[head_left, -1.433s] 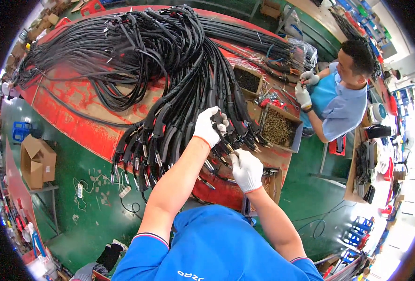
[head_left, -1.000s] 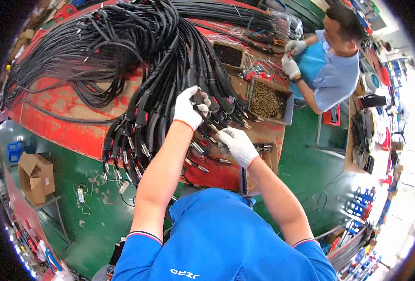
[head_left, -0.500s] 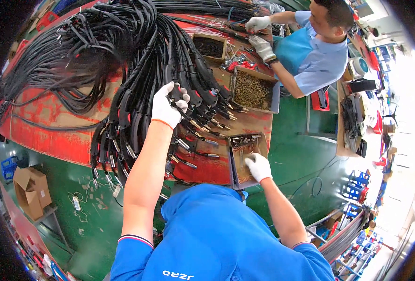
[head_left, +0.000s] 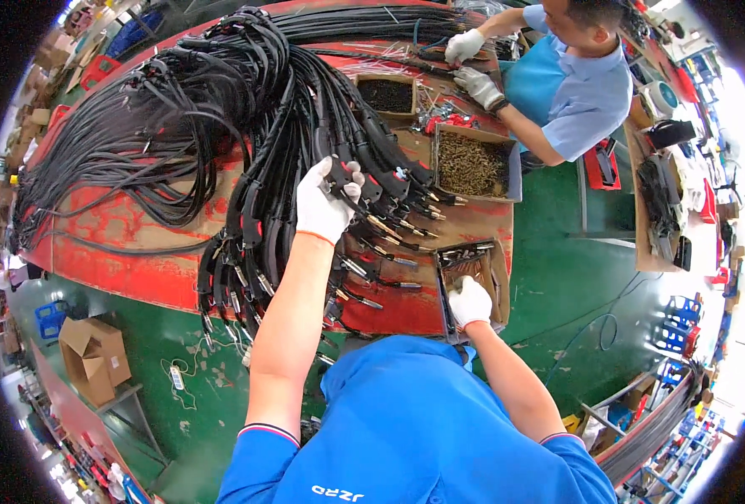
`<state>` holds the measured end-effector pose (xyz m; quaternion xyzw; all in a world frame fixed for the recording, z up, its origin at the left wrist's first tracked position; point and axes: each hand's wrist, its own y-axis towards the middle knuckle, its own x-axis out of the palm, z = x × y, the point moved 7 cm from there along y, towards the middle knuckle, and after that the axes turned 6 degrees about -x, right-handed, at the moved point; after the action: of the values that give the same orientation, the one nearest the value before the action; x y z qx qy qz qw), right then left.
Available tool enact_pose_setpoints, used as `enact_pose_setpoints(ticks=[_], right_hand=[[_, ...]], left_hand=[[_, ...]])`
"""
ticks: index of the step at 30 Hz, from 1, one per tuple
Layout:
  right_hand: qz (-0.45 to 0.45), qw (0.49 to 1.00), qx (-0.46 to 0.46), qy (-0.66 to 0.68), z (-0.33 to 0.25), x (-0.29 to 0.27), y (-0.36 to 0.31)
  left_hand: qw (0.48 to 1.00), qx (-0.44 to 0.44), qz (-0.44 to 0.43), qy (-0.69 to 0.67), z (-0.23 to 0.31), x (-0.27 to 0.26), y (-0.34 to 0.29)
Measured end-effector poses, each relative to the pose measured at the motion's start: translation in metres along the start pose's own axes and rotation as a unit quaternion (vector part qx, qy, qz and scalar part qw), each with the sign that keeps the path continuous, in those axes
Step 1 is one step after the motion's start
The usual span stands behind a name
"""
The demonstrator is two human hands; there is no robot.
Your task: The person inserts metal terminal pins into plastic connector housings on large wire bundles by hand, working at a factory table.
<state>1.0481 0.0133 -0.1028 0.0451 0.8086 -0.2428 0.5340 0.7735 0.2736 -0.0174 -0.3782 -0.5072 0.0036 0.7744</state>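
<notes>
In my gloved left hand (head_left: pixel 323 204) is the handle of a black welding torch (head_left: pixel 339 175), with my fingers closed round it. It lies among many similar torches (head_left: pixel 250 206) with metal nozzle ends, hanging over the near edge of the red table. My gloved right hand (head_left: pixel 471 303) reaches down into a small open cardboard box (head_left: pixel 501 294) at the table's near right corner. Thin copper-coloured parts (head_left: pixel 465 270) and darker metal pieces lie in that box. The right fingertips are bent together among them; whatever they hold is hidden.
Beyond the small box stands a carton of brass-coloured parts (head_left: pixel 471 165), then a box of black pieces (head_left: pixel 386 95). A co-worker (head_left: pixel 570 92) in white gloves handles cables at the far right. Black cables (head_left: pixel 112 160) cover the table's left. A cardboard box (head_left: pixel 95 357) stands at lower left.
The whole view has shifted, so the scene sits farther right. Within the small box my right hand has moved a little left. My left hand keeps its hold on the welding torch.
</notes>
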Motion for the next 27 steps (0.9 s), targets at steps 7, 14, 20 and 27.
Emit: enact_pose_setpoints(ticks=[7,14,20,27], right_hand=[[0.115,0.982,-0.082,0.124,-0.019,-0.06,-0.014],[-0.087,0.853,-0.109,0.503,-0.15,-0.136,0.008],[-0.162,0.819,-0.243,0.494,-0.221,-0.155,0.027],[-0.209,0.825,-0.323,0.414,-0.265,-0.167,0.041]], left_hand=[[0.998,0.044,-0.045,-0.005,0.008,0.017,-0.018],[0.993,-0.01,-0.043,-0.107,0.012,0.021,-0.018],[0.982,-0.052,-0.053,-0.173,0.024,0.033,-0.024],[0.971,-0.088,-0.059,-0.213,0.037,0.042,-0.029]])
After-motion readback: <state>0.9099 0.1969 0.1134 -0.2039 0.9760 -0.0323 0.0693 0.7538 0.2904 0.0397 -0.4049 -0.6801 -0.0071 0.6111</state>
